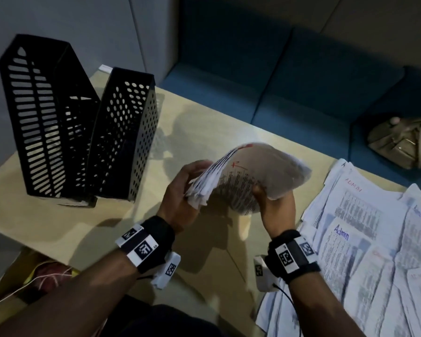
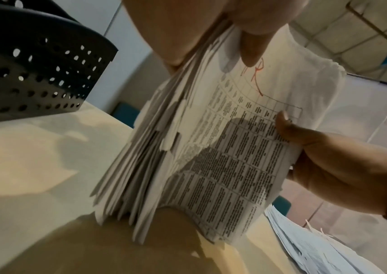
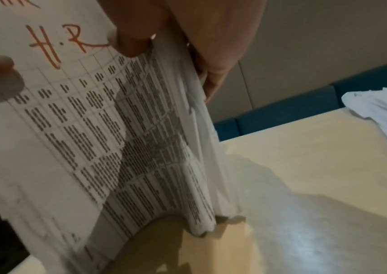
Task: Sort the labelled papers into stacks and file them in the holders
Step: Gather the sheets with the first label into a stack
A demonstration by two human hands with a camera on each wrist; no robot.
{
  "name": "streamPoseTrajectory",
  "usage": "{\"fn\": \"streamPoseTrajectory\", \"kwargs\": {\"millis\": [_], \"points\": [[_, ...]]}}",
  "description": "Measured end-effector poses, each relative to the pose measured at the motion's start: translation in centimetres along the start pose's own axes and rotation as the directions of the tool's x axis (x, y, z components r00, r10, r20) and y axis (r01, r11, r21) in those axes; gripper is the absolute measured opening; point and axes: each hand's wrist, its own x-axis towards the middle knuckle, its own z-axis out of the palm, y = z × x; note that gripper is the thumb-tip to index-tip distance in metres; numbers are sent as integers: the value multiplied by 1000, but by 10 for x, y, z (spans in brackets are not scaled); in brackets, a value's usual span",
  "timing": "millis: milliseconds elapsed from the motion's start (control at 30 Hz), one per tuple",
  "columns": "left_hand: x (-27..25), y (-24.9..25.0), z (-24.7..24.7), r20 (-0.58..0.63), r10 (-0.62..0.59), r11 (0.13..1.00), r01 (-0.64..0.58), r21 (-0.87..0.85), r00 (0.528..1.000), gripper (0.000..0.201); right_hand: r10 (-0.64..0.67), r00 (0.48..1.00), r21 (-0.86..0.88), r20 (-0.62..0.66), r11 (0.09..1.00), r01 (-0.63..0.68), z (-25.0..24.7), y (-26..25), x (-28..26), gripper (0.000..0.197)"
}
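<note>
A thick stack of printed papers [image 1: 241, 181] marked "H.R" in red is held bowed above the beige table [image 1: 199, 242]. My left hand [image 1: 180, 190] grips its left edge, and my right hand [image 1: 275, 207] grips its right edge, thumb on the top sheet. In the left wrist view the stack [image 2: 211, 148] fans out under my left hand [image 2: 187, 27], with the right hand [image 2: 328, 157] on the far side. The right wrist view shows the label on the stack [image 3: 93, 129] below my right hand [image 3: 187, 27]. Two black holders stand far left, one slotted [image 1: 41, 117] and one perforated [image 1: 129, 132].
Loose sheets labelled "Admin" [image 1: 362, 227] lie spread over the table's right side. A blue sofa [image 1: 277, 81] runs behind the table, with an olive bag [image 1: 401, 142] on it. Wires and clutter [image 1: 46, 276] sit below the table's near-left edge.
</note>
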Motion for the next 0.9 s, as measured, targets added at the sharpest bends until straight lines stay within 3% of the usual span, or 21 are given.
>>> {"fn": "streamPoseTrajectory", "kwargs": {"millis": [33, 100, 233, 300, 433, 633, 800, 900], "points": [[1, 0, -3, 6, 6, 1000, -6, 20, 1000, 24, -7, 1000, -29, 7, 1000, 7, -4, -1, 2, 50], [3, -1, -3, -5, -89, 991, 88, -103, 996, 32, -31, 999, -28, 18, 999, 31, -12, -9, 8, 53], [9, 3, -4, 6, -37, 996, 38, -79, 999, 33, 29, 1000, 119, 11, 992, -31, -9, -26, 20, 56], [13, 7, -1, -26, -18, 997, 16, -78, 1000, 33, 81, 996, 57, -41, 995, -79, -1, -33, 22, 65], [12, 8, -1, -38, 8, 998, -10, -68, 999, 37, 131, 985, 25, -109, 991, -129, 4, -32, 21, 59], [4, -12, -8, 12, -27, 1000, 27, 13, 1000, 32, 151, 988, 2, 41, 989, -151, 15, -6, 8, 47], [3, -8, -15, 21, -102, 994, 102, -23, 995, 30, 169, 982, -5, 88, 986, -169, 12, -2, 19, 36], [2, -3, -28, 2, -82, 996, 82, 27, 997, 25, 111, 984, 148, 137, 980, -131, 6, -25, 31, 46]]}}
